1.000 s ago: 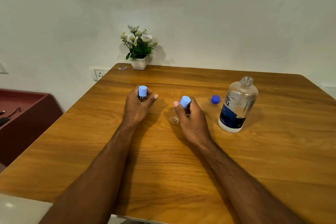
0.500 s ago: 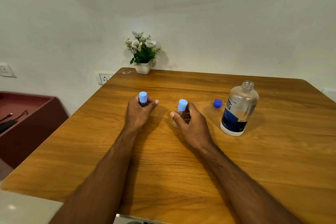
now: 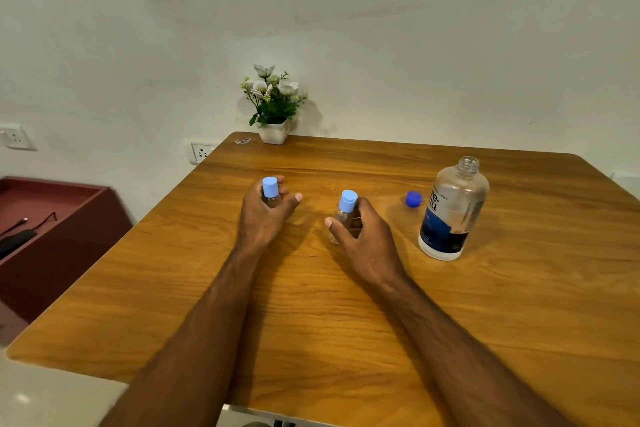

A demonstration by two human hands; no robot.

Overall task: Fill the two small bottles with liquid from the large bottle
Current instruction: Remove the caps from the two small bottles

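Tipped a second ago, the right small bottle (image 3: 344, 218) now stands upright in the right hand (image 3: 363, 236); the left hand (image 3: 263, 215) grips its capped twin (image 3: 270, 192), so filling looks finished

This looks like a room in a home. A wooden table (image 3: 450, 305) stands against a plain white wall (image 3: 381, 28), with a small pot of white flowers (image 3: 273, 107) at its far edge. Wall sockets (image 3: 202, 152) sit beside it, and a dark red cabinet (image 3: 59, 236) with cables on top stands at the left.
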